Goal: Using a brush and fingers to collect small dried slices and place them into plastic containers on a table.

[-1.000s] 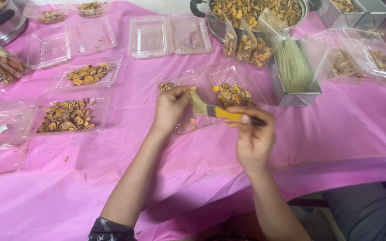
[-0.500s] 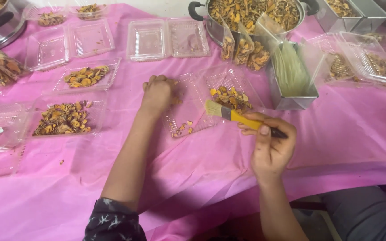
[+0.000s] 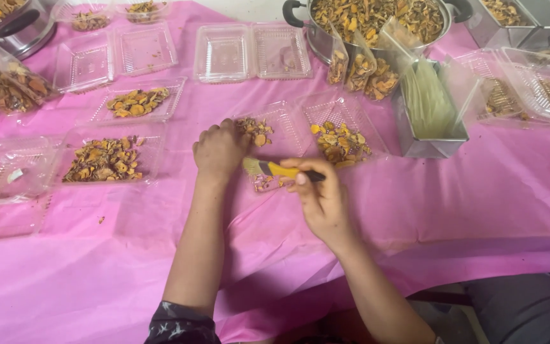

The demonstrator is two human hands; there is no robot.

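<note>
My left hand [image 3: 219, 150] rests fingers-down on the near left edge of an open clear plastic clamshell box [image 3: 300, 124], next to a few orange dried pieces [image 3: 257, 130] in its left half. My right hand [image 3: 323, 199] grips a small brush [image 3: 280, 169] with a yellow and black handle, bristles pointing left at the box's front edge. The right half of the box holds a heap of orange and brown dried slices [image 3: 340, 143].
A pink sheet [image 3: 466, 204] covers the table. Filled clear trays [image 3: 106, 159] [image 3: 136, 102] lie at the left, empty clamshells [image 3: 249, 51] at the back. A big pot of slices [image 3: 377, 16] and a metal tin of clear bags [image 3: 429, 108] stand at the right.
My left hand came nearer and slightly right, onto the box's left edge. My right hand and the brush moved left, toward it.
</note>
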